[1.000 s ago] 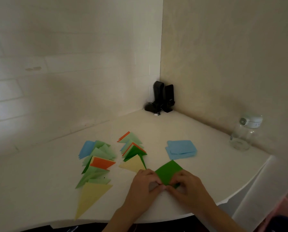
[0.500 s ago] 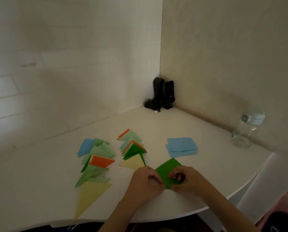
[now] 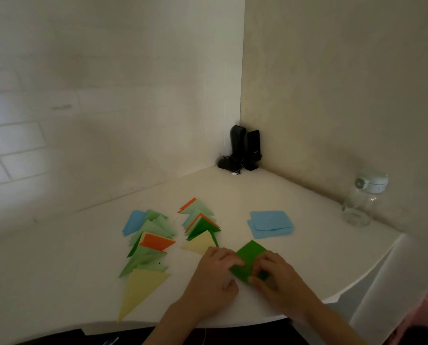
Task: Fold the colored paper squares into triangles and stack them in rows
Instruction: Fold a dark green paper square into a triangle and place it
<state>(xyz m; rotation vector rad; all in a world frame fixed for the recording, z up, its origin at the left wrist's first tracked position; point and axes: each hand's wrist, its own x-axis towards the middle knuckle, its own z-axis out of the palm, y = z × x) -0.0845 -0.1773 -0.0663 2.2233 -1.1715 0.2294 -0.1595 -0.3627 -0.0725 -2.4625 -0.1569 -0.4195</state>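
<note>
Two pale walls (image 3: pixel 332 70) met in a corner. The left one showed faint tile lines, above a white table (image 3: pixel 58 270). The light was dim.

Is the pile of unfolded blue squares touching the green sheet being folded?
No: the blue squares lie apart from the green sheet, with bare tabletop between them.

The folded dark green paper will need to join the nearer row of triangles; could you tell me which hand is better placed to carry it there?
Probably the left hand: it lies between the dark green paper and the nearer row of triangles, while the right hand sits on the far side.
</note>
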